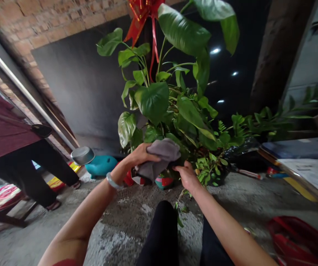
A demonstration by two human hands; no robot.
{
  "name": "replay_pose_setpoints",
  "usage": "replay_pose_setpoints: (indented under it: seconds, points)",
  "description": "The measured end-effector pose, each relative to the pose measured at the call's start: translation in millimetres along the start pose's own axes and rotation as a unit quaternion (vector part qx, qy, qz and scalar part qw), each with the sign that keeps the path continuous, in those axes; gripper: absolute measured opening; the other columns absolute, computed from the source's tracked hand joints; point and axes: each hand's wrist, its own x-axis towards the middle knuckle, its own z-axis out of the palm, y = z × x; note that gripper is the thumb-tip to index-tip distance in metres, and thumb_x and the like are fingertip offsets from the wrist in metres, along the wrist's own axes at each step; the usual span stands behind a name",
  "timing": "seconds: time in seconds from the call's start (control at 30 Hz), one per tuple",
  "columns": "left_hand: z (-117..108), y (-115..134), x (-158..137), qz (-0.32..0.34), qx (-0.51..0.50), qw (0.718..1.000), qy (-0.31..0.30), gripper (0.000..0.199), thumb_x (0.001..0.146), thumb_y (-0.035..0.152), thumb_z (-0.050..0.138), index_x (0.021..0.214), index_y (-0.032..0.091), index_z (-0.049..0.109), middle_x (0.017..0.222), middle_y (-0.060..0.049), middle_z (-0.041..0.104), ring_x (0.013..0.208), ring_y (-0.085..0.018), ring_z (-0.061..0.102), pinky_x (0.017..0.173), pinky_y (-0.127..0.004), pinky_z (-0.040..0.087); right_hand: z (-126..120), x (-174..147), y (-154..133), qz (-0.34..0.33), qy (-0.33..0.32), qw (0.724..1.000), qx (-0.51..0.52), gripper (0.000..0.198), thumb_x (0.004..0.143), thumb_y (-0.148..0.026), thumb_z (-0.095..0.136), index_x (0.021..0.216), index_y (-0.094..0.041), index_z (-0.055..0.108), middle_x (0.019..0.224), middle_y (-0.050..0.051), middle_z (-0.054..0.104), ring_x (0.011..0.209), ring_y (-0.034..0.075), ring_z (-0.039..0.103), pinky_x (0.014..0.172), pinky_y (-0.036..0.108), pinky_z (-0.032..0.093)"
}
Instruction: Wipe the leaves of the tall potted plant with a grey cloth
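A grey cloth (pixel 161 157) is bunched in my left hand (pixel 142 155), which wears a pale bangle at the wrist. The cloth lies against the lower leaves of a tall potted plant (pixel 153 101) with broad green leaves. Just right of the cloth, my right hand (pixel 187 177) has its thumb and fingers closed on the edge of a dark green leaf (pixel 183 157). Most of that leaf is hidden by the cloth and shadow. A thin leafy stem (pixel 179 207) hangs below my right hand.
A red ribbon bow (pixel 145 16) tops the plant. Left of it are a teal animal-shaped object (pixel 100 165) and a metal bowl (pixel 83 155). A person (pixel 17 147) stands at the left. At right are a low table (pixel 308 170), small plants (pixel 210 168) and a red bag (pixel 294 236).
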Motion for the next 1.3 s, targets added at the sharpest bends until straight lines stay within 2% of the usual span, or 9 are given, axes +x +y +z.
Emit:
replay_pose_setpoints:
  seconds: [0.13, 0.33, 0.47, 0.57, 0.7, 0.83, 1.03, 1.13, 1.3]
  points:
    - [-30.9, 5.4, -24.9, 0.012, -0.033, 0.997, -0.075, 0.036, 0.056, 0.033, 0.088, 0.088, 0.018, 0.083, 0.083, -0.002, 0.080, 0.082, -0.027, 0.073, 0.084, -0.040, 0.062, -10.2, 4.5, 1.6, -0.001, -0.007, 1.000, 0.000, 0.025, 0.046, -0.029, 0.083, 0.062, -0.026, 0.064, 0.065, -0.001, 0.075, 0.071, 0.024, 0.069, 0.072, 0.036, 0.054]
    - [-18.5, 8.4, 5.8, 0.079, -0.080, 0.976, 0.185, 0.057, 0.064, 0.047, 0.085, 0.110, 0.014, 0.077, 0.100, -0.008, 0.080, 0.099, -0.030, 0.074, 0.092, -0.042, 0.061, -4.9, 1.0, 4.2, -0.001, 0.002, 1.000, 0.003, 0.030, 0.044, -0.025, 0.084, 0.071, -0.026, 0.072, 0.075, -0.001, 0.080, 0.075, 0.022, 0.071, 0.077, 0.035, 0.056]
    - [12.1, -23.8, -11.7, -0.023, 0.040, 0.999, 0.003, 0.048, 0.058, 0.046, 0.090, 0.094, 0.016, 0.079, 0.087, -0.006, 0.078, 0.093, -0.032, 0.072, 0.086, -0.043, 0.060, -7.8, 2.3, 7.9, 0.004, -0.005, 1.000, 0.004, 0.027, 0.044, -0.028, 0.082, 0.067, -0.026, 0.069, 0.069, 0.000, 0.078, 0.075, 0.025, 0.071, 0.073, 0.036, 0.055]
    - [5.2, -27.7, -40.9, -0.040, 0.033, 0.993, -0.104, 0.044, 0.057, 0.042, 0.092, 0.090, 0.017, 0.080, 0.084, -0.004, 0.077, 0.089, -0.033, 0.072, 0.082, -0.041, 0.059, -15.5, 3.1, 9.3, 0.012, -0.008, 1.000, -0.001, 0.023, 0.046, -0.030, 0.082, 0.062, -0.026, 0.067, 0.064, 0.001, 0.075, 0.075, 0.027, 0.071, 0.071, 0.036, 0.053]
    - [-18.0, -3.6, -32.5, 0.013, -0.070, 0.996, 0.061, 0.044, 0.059, 0.040, 0.091, 0.093, 0.014, 0.079, 0.086, -0.005, 0.077, 0.087, -0.029, 0.073, 0.084, -0.039, 0.059, -17.8, 1.4, 10.3, 0.017, 0.003, 1.000, -0.011, 0.023, 0.046, -0.023, 0.082, 0.065, -0.025, 0.070, 0.066, -0.001, 0.076, 0.071, 0.024, 0.069, 0.069, 0.034, 0.053]
    - [-7.1, 0.2, 7.1, 0.108, -0.110, 0.965, 0.212, 0.059, 0.067, 0.046, 0.087, 0.115, 0.013, 0.077, 0.104, -0.008, 0.080, 0.100, -0.029, 0.072, 0.093, -0.041, 0.059, -11.9, 1.0, 15.1, 0.016, 0.006, 1.000, -0.011, 0.026, 0.044, -0.022, 0.084, 0.067, -0.026, 0.071, 0.069, -0.001, 0.078, 0.073, 0.023, 0.071, 0.069, 0.033, 0.055]
    - [31.7, -49.9, -29.2, -0.057, 0.007, 0.994, -0.098, 0.050, 0.054, 0.042, 0.096, 0.095, 0.017, 0.081, 0.089, -0.002, 0.078, 0.093, -0.029, 0.073, 0.084, -0.036, 0.058, -20.3, 0.1, 26.9, 0.053, -0.016, 0.998, 0.003, 0.028, 0.045, -0.035, 0.087, 0.062, -0.026, 0.067, 0.058, 0.000, 0.073, 0.063, 0.024, 0.070, 0.061, 0.035, 0.055]
    - [31.3, -70.8, -57.0, -0.107, -0.098, 0.983, -0.115, 0.047, 0.053, 0.042, 0.095, 0.090, 0.018, 0.081, 0.083, -0.002, 0.077, 0.087, -0.028, 0.073, 0.081, -0.035, 0.058, -28.4, 0.5, 28.4, 0.066, -0.028, 0.997, 0.012, 0.033, 0.047, -0.039, 0.088, 0.069, -0.026, 0.069, 0.067, 0.001, 0.077, 0.071, 0.026, 0.074, 0.063, 0.035, 0.057]
    - [34.8, -93.4, -70.3, -0.143, -0.241, 0.960, -0.020, 0.052, 0.054, 0.043, 0.093, 0.097, 0.017, 0.081, 0.091, -0.008, 0.080, 0.090, -0.031, 0.075, 0.087, -0.042, 0.060, -47.0, 0.6, 31.0, 0.092, -0.004, 0.996, -0.009, 0.044, 0.045, -0.037, 0.092, 0.081, -0.028, 0.068, 0.077, -0.001, 0.078, 0.073, 0.023, 0.073, 0.065, 0.035, 0.060]
